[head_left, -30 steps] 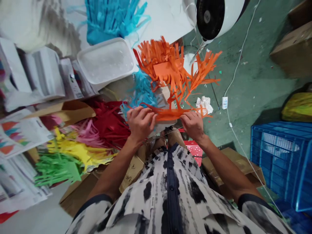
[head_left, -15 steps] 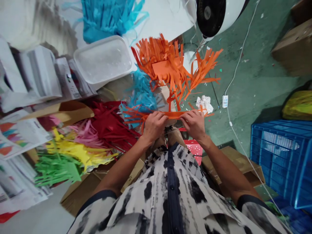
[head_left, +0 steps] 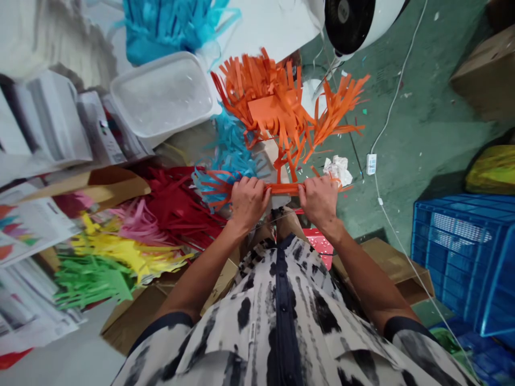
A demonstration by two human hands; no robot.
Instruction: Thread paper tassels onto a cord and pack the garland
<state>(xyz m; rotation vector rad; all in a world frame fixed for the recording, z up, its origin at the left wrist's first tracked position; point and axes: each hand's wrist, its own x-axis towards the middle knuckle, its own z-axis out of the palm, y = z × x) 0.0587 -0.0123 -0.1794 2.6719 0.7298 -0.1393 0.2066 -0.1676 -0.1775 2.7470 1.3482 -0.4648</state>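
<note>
Between my two hands runs a rolled orange tissue-paper tassel [head_left: 284, 189], held level above my knees. My left hand [head_left: 248, 201] is closed around its left part, and cut orange strips fan out beyond that hand. Closed on the other side is my right hand [head_left: 321, 200], with a few strip ends showing past its fingers. Just ahead lies a heap of orange fringed paper [head_left: 271, 110], its strips hanging down toward the tassel. Blue fringed paper [head_left: 231, 142] sits to the left, partly behind the orange strips.
Red [head_left: 177, 206], yellow [head_left: 129, 249] and green fringed paper [head_left: 94, 279] lie at left, below a white plastic tub [head_left: 164, 96]. A fan [head_left: 349, 24] stands ahead. At right are a blue crate [head_left: 458, 252], a cardboard box [head_left: 392, 268] and a cable with a white block [head_left: 371, 164].
My hands have turned over the orange paper, from pinching it with the fingertips to gripping it with the knuckles up. The band between them looks narrower and more tightly rolled.
</note>
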